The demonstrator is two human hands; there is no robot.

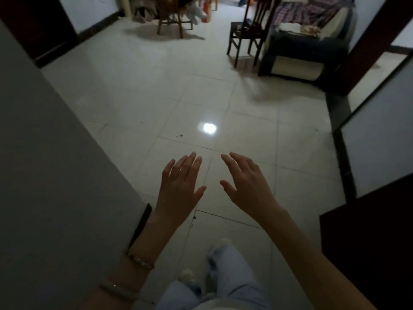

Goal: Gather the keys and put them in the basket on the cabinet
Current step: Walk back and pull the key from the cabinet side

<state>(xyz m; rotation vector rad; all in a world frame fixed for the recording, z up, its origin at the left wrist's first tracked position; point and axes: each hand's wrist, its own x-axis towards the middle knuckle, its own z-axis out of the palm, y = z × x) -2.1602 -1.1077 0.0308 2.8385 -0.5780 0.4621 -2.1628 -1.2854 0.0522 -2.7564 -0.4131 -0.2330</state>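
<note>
While both arms reach forward over a pale tiled floor (138, 90), the left hand (180, 191) and the right hand (248, 186) hang side by side in the air, backs to the head camera, near each other but not touching. Fingers (186, 163) on each hand are spread apart and hold nothing. A beaded bracelet (140, 260) circles the left wrist, with a pale bangle (118, 289) farther up the forearm. Below the hands, light blue jeans (230, 274) and a pale shoe (186, 275) show the person standing on the tiles, where a bright spot of reflected light (209, 127) sits just ahead of the fingertips.

A grey wall (40, 175) fills the left edge. At right stand a dark cabinet (368, 238) and a dark-framed pale panel (380, 135). Across the dim room, a dark wooden chair (248, 34) stands just beside an armchair (301, 54) draped with a plaid blanket (312, 10); a second wooden chair (172, 21) stands farther back, well apart from the hands.

No keys and no basket can be made out anywhere in this view, so their place cannot be told. No brand, label or legible writing shows on any surface.
</note>
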